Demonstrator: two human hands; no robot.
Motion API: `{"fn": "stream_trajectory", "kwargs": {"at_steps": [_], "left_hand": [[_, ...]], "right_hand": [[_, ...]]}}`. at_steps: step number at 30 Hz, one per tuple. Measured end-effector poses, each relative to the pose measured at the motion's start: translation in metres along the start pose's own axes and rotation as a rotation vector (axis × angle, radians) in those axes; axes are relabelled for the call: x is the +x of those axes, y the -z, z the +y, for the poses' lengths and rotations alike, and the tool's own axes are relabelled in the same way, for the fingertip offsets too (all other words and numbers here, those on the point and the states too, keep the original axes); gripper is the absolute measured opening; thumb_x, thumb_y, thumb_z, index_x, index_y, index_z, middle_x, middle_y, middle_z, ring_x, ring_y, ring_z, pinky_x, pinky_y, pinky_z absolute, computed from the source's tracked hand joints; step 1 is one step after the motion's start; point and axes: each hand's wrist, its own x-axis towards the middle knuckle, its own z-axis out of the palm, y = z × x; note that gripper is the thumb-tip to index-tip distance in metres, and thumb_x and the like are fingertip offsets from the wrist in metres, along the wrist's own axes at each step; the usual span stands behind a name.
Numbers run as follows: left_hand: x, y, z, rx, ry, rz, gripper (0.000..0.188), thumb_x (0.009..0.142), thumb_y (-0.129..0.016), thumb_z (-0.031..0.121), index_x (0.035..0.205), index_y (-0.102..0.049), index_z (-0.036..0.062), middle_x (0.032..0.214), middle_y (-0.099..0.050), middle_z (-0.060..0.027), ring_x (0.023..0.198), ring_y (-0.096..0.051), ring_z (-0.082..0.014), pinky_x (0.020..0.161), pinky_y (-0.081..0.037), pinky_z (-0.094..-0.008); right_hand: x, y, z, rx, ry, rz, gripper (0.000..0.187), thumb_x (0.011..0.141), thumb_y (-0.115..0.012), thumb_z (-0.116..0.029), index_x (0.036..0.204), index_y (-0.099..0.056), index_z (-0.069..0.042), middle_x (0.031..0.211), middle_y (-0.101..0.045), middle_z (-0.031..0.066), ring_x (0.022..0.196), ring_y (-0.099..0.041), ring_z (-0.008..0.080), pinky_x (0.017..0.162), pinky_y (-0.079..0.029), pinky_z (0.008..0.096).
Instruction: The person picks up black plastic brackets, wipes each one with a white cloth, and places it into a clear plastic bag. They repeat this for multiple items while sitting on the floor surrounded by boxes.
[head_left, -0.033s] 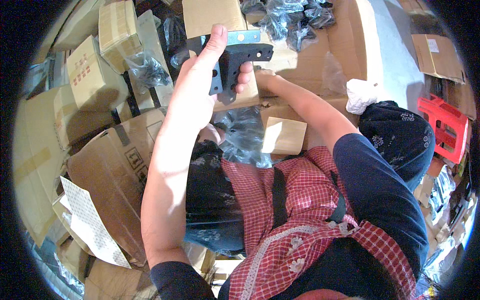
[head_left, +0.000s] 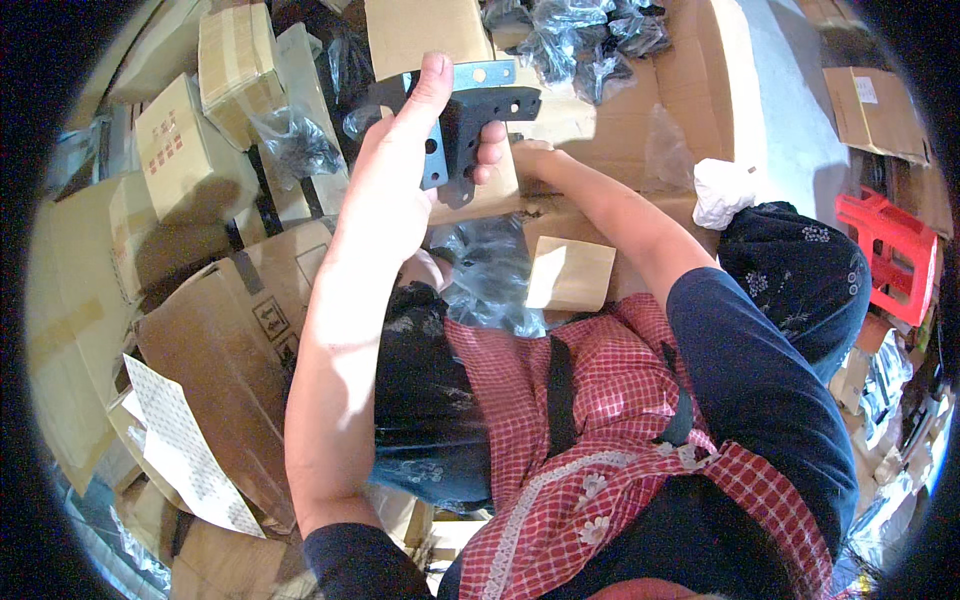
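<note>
My left hand (head_left: 390,190) is raised at the upper middle, thumb up and fingers wrapped round black metal brackets (head_left: 463,135). Round holes run along their arms, and at least two pieces appear stacked together. Beyond them my right hand (head_left: 537,160) reaches forward beside a cardboard box (head_left: 425,38). Its fingers are hidden behind the brackets and the box edge, so what it touches cannot be made out. Clear plastic bags (head_left: 480,275) lie below the brackets, next to a small cardboard box (head_left: 570,273) near my lap.
Bagged dark parts (head_left: 575,40) sit in a large open carton (head_left: 690,60) at the far side. Stacked cartons (head_left: 190,150) crowd the left, with a printed sheet (head_left: 185,445) on the near one. A red plastic crate or stool (head_left: 888,255) stands at the right.
My left hand and the brackets have shifted very slightly. The right arm keeps nearly the same place.
</note>
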Motion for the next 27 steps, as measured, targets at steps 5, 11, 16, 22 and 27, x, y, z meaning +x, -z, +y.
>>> {"fn": "stream_trajectory", "kwargs": {"at_steps": [5,11,16,22,27], "left_hand": [[0.008,0.002,-0.011,-0.027,-0.078,0.051,0.038,0.096,-0.057,0.035,0.111,-0.062,0.0009,0.090,-0.068,-0.0084,0.078,-0.065,-0.0149,0.070,-0.052,-0.0280],[0.004,-0.013,-0.018,-0.039,-0.207,-0.024,0.028,0.096,-0.055,0.017,0.118,-0.056,-0.0015,0.102,-0.068,-0.0131,0.090,-0.065,-0.0201,0.078,-0.051,-0.0325],[0.006,-0.015,-0.026,0.215,-0.511,-0.050,0.030,0.097,-0.055,0.019,0.121,-0.054,0.0001,0.104,-0.067,-0.0097,0.093,-0.064,-0.0171,0.082,-0.050,-0.0315],[0.000,-0.014,-0.017,0.131,-0.470,-0.093,0.030,0.096,-0.057,0.020,0.119,-0.056,0.0005,0.102,-0.067,-0.0082,0.092,-0.064,-0.0160,0.083,-0.050,-0.0303],[0.001,-0.019,-0.032,0.261,-0.336,-0.354,0.029,0.094,-0.061,0.021,0.115,-0.058,0.0006,0.101,-0.066,-0.0066,0.090,-0.062,-0.0143,0.085,-0.049,-0.0298]], "right_hand": [[-0.050,0.023,-0.007,-0.023,0.087,-0.183,0.041,0.072,-0.074,-0.030,0.103,-0.069,-0.004,0.104,-0.068,0.0199,0.099,-0.066,0.0336,0.085,-0.053,0.0447],[-0.054,0.026,-0.023,0.073,-0.059,0.175,0.030,0.081,-0.060,-0.025,0.104,-0.068,-0.007,0.104,-0.068,0.0187,0.098,-0.065,0.0350,0.084,-0.052,0.0460],[-0.117,0.125,-0.003,1.182,0.114,0.475,0.030,0.084,-0.068,-0.025,0.106,-0.069,-0.004,0.098,-0.071,0.0078,0.091,-0.063,0.0184,0.085,-0.048,0.0336],[-0.265,0.224,-0.053,2.138,1.204,-0.174,0.022,0.084,-0.066,-0.008,0.104,-0.058,-0.006,0.081,-0.054,0.0026,0.075,-0.049,0.0165,0.083,-0.042,0.0330],[-0.260,0.204,-0.085,1.821,0.543,0.244,0.016,0.089,-0.063,-0.020,0.082,-0.054,-0.009,0.075,-0.050,0.0019,0.071,-0.047,0.0164,0.071,-0.041,0.0340]]}}
